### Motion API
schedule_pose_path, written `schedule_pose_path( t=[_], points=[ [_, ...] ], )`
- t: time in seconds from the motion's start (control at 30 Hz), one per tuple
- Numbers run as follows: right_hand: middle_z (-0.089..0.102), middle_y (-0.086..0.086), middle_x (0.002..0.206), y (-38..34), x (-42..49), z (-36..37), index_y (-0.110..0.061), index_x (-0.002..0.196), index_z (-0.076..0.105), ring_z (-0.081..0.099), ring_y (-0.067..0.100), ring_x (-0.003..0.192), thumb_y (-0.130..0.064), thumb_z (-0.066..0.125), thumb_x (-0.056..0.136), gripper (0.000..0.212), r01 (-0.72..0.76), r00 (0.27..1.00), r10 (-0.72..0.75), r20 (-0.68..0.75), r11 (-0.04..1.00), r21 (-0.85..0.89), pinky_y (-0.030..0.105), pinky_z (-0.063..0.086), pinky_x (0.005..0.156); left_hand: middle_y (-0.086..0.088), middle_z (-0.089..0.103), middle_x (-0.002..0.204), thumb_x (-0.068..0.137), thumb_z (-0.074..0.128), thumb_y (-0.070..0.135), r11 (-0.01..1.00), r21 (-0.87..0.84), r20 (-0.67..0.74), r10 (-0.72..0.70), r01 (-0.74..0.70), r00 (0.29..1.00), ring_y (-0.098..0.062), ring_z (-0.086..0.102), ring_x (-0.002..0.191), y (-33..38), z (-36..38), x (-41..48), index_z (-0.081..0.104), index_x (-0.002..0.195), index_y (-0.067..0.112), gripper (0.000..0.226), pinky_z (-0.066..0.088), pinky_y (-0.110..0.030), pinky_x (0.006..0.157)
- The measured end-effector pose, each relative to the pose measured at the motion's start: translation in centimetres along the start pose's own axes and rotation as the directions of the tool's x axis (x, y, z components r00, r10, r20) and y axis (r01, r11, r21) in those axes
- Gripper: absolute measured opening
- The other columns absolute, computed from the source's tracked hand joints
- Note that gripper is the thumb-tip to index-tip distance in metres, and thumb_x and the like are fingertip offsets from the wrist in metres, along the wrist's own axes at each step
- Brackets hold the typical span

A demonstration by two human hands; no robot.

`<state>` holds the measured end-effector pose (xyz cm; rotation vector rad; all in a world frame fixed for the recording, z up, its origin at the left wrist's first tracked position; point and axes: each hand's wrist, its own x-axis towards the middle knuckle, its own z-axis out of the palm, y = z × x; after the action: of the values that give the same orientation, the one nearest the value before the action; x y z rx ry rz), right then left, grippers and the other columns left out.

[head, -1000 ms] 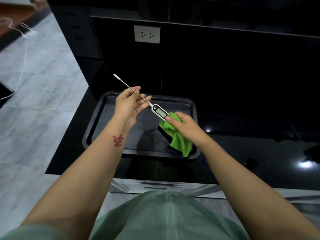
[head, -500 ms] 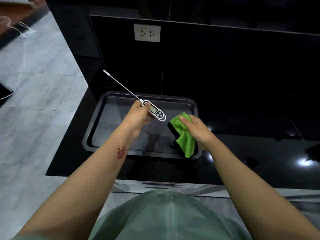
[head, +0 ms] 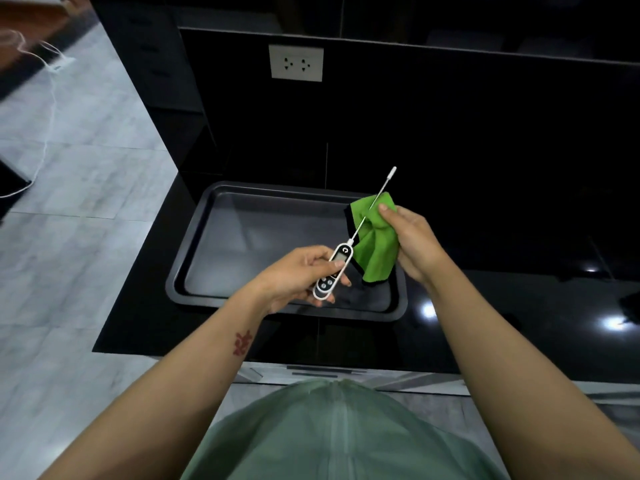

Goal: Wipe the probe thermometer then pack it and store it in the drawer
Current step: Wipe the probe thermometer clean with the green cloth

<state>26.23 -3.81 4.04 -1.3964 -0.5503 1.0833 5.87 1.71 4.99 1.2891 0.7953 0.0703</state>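
My left hand [head: 298, 275] grips the white body of the probe thermometer [head: 334, 270], display facing up, above the right half of a dark tray [head: 207, 209]. Its thin metal probe runs up and to the right, ending in a white tip cap. My right hand [head: 412, 242] holds a green cloth [head: 379, 249] with a black edge. The cloth lies under the middle of the probe, and my right thumb presses next to the probe on the cloth. No drawer or case is in view.
The tray sits on a glossy black counter [head: 502, 323] near its left end. A black back panel carries a white wall socket [head: 296, 63]. Grey tiled floor [head: 69, 237] lies to the left, with a white cable on it.
My left hand took the thermometer by its body and swung the probe from pointing up-left to up-right. My right hand lifted the cloth up to the probe.
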Motion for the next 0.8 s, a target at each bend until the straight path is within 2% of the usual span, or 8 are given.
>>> schedule_pose_path(
  t=[0.13,0.27,0.37,0.53,0.8],
  points=[
    [0.072,0.006,0.082,0.4,0.2,0.6,-0.006,0.101,0.067,0.07,0.016,0.07,-0.018,0.06,0.095,0.015,0.062,0.995,-0.066,-0.068,0.996,-0.065,0.03,0.057,0.067,-0.008,0.075,0.094,0.094,0.061,0.03,0.999,0.033,-0.01,0.004,-0.004,1.0,-0.02,0.064,0.061,0.0,0.2,0.2,0.063,0.096,0.018,0.012,0.051,-0.024,0.049],
    [0.073,-0.002,0.07,-0.8,0.8,0.1,-0.012,0.092,0.067,0.068,0.011,0.063,-0.017,0.06,0.095,0.01,0.115,0.978,-0.12,-0.168,0.993,-0.038,0.025,0.055,0.06,-0.009,0.076,0.092,0.093,0.062,0.029,0.994,0.1,-0.063,0.049,-0.043,0.997,-0.017,0.064,0.056,0.7,-0.1,0.4,0.065,0.098,0.016,0.014,0.049,-0.025,0.049],
    [0.073,-0.002,0.071,-1.1,0.9,0.0,-0.014,0.09,0.067,0.068,0.011,0.065,-0.019,0.06,0.095,0.01,0.121,0.976,-0.125,-0.178,0.992,-0.034,0.026,0.055,0.061,-0.01,0.076,0.088,0.093,0.063,0.028,0.989,0.133,-0.082,0.069,-0.058,0.994,-0.017,0.065,0.055,1.1,-0.2,0.6,0.065,0.097,0.014,0.015,0.049,-0.023,0.046],
    [0.071,0.003,0.078,0.5,0.1,2.0,-0.012,0.094,0.066,0.068,0.013,0.067,-0.019,0.061,0.094,0.008,0.071,0.992,-0.08,-0.098,0.993,-0.097,0.03,0.056,0.067,-0.011,0.074,0.082,0.093,0.063,0.028,0.99,0.124,-0.113,0.083,-0.069,0.99,-0.019,0.065,0.053,1.3,0.1,1.0,0.063,0.095,0.011,0.018,0.047,-0.022,0.042],
    [0.069,0.003,0.08,-0.4,0.9,1.5,-0.015,0.089,0.064,0.066,0.015,0.069,-0.021,0.061,0.094,0.009,0.074,0.972,-0.108,-0.207,0.984,-0.165,0.031,0.054,0.066,-0.011,0.075,0.08,0.093,0.064,0.028,0.984,0.172,-0.109,0.06,-0.041,0.992,-0.02,0.066,0.053,0.7,-0.3,0.6,0.061,0.09,0.01,0.019,0.045,-0.022,0.042]
  ],
)
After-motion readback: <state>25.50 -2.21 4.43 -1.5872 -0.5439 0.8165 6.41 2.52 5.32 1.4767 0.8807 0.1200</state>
